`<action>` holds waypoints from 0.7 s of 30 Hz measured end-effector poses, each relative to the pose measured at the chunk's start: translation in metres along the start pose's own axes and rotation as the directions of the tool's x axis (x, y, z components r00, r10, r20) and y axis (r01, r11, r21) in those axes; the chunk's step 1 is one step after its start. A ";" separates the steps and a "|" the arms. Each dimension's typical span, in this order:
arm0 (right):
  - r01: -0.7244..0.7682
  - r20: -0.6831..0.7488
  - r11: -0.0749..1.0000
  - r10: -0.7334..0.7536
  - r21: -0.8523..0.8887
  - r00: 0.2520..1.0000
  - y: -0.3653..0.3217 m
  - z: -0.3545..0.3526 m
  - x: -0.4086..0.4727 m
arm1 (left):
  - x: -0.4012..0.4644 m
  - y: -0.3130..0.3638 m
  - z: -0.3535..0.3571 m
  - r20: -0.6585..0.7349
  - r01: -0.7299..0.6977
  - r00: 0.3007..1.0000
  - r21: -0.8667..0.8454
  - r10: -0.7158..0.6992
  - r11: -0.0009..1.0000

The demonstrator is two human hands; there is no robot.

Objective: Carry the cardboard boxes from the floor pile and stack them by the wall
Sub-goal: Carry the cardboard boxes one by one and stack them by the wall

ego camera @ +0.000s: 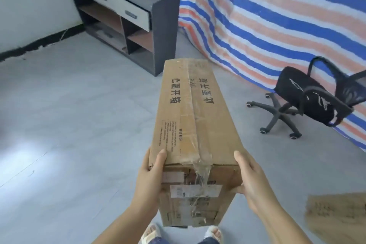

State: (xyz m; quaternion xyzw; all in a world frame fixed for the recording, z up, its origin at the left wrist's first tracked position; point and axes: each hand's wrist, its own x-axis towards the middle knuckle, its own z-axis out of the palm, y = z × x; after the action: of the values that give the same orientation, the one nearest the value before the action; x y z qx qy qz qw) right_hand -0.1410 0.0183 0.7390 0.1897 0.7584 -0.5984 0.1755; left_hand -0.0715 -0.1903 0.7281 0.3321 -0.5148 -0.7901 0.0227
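Left hand (151, 176) and right hand (250, 180) clamp the near end of a long cardboard box (195, 117), one on each long side. Left thumb lies on the top face at the near corner, remaining fingers hidden behind the side. Right thumb along the top edge, fingers wrapped onto the end face. Both are grasping, not released.

Box is off the floor, held lengthwise and pointing away from the fingers, near end above the person's sandalled feet (152, 233).

Handling, as a judgement: stiff corrugated board, holds shape. Likely some weight, and gripping one end leaves the far end unsupported, so it may dip. Clear tape (201, 172) down the top seam and over the end face is slick, so keep fingers on bare cardboard. A hand under the bottom edge or nearer the middle would balance better.

Beneath the fingers: smooth grey floor (69, 125), glossy patch to the left. Right of the right hand, another cardboard piece (336, 216) lies on the floor. Beyond the box's far end, a dark shelving unit with drawers (138, 12) against a white wall (29, 2). Far right, a black office chair (309, 97) before a striped tarp (277, 16).
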 end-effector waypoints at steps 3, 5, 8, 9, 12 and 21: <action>0.039 0.119 0.996 -0.030 -0.077 0.992 -0.021 0.071 0.011 | 0.011 0.024 -0.056 -0.121 -0.029 0.993 -0.078 0.019 0.997; 0.068 0.206 0.992 -0.044 -0.107 0.978 -0.034 0.117 0.019 | 0.018 0.039 -0.089 -0.195 -0.058 0.980 -0.126 0.032 0.990; 0.081 0.319 0.985 -0.028 -0.151 0.947 -0.055 0.183 0.029 | 0.030 0.061 -0.132 -0.299 -0.117 0.952 -0.177 0.059 0.977; 0.096 0.354 0.982 -0.032 -0.165 0.935 -0.062 0.205 0.033 | 0.036 0.070 -0.146 -0.338 -0.141 0.939 -0.186 0.071 0.972; 0.151 0.452 0.975 -0.063 -0.161 0.890 -0.084 0.274 0.047 | 0.063 0.098 -0.185 -0.443 -0.209 0.891 -0.204 0.100 0.956; 0.294 0.673 0.945 -0.126 -0.142 0.729 -0.183 0.484 0.109 | 0.179 0.205 -0.290 -0.652 -0.327 0.750 -0.219 0.111 0.919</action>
State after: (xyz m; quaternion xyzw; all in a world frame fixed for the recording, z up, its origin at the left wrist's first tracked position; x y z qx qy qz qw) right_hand -0.3078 -0.4838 0.7313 -0.1422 0.7313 -0.5468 0.3821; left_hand -0.1148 -0.5851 0.7360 0.5042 -0.3781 -0.6979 0.3402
